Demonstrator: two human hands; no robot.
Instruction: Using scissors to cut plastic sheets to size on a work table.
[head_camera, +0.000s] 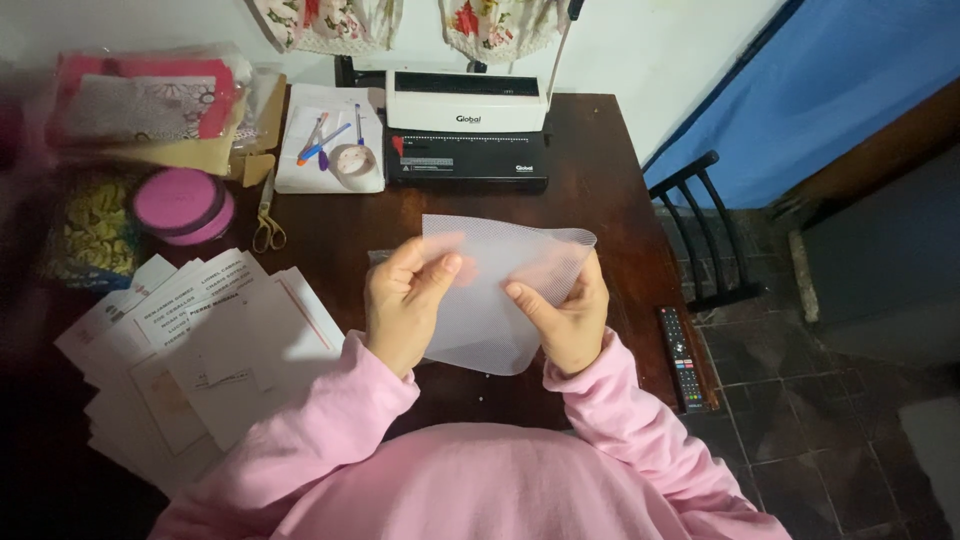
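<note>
A translucent white sheet (495, 290) with a fine grid texture, pink sleeves (330, 420), dark brown desk (600, 180), and a pink round tin (183, 205) at ten o'clock.

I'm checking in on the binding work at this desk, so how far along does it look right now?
Looks early. Done: printed sheets lie fanned out on the desk's left side. In hand: the left hand and right hand hold a translucent textured cover sheet by its two side edges, above the table. Left: the binding machine at the back holds no pages, so nothing appears punched or bound.

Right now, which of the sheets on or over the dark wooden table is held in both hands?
The translucent textured plastic sheet, pinched by the left hand and right hand; the white paper sheets lie fanned and untouched.
</note>
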